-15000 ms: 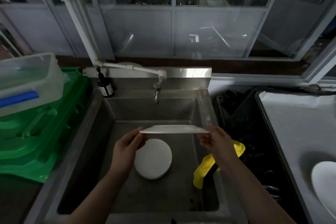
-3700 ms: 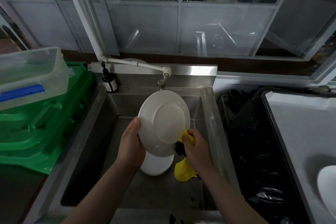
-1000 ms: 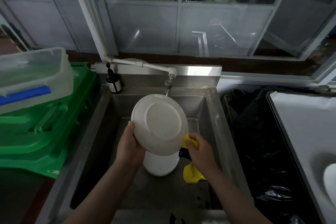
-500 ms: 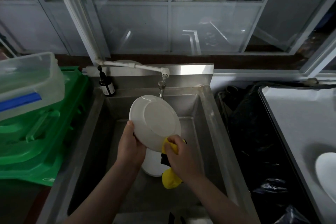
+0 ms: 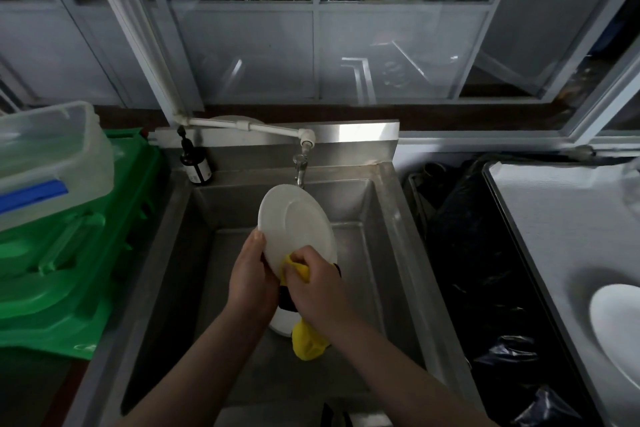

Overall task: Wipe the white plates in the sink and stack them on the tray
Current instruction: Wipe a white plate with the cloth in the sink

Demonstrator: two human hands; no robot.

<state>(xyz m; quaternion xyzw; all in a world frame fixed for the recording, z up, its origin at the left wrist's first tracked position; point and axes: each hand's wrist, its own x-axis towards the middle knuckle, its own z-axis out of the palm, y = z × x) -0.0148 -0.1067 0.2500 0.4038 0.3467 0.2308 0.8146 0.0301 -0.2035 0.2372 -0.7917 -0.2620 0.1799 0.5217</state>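
Note:
I hold a white plate [image 5: 298, 222] tilted on edge above the steel sink [image 5: 384, 218], its underside facing me. My left hand [image 5: 251, 282] grips its lower left rim. My right hand [image 5: 317, 282] clutches a yellow cloth [image 5: 308, 343] and presses it against the plate's lower edge; the cloth's tail hangs below my wrist. Another white plate [image 5: 281, 322] lies on the sink floor, mostly hidden under my hands. On the grey tray [image 5: 554, 225] at the right lies a white plate [image 5: 616, 326], cut off by the frame edge.
The tap [image 5: 300, 166] hangs just behind the held plate. A dark bottle [image 5: 195, 165] stands at the sink's back left corner. Green crates [image 5: 69, 263] with a clear plastic box [image 5: 45, 163] on top stand left. Black bags [image 5: 485, 270] fill the gap between sink and tray.
My right hand with the cloth has slid left along the plate's lower edge, close to my left hand. The plate has turned more edge-on to me.

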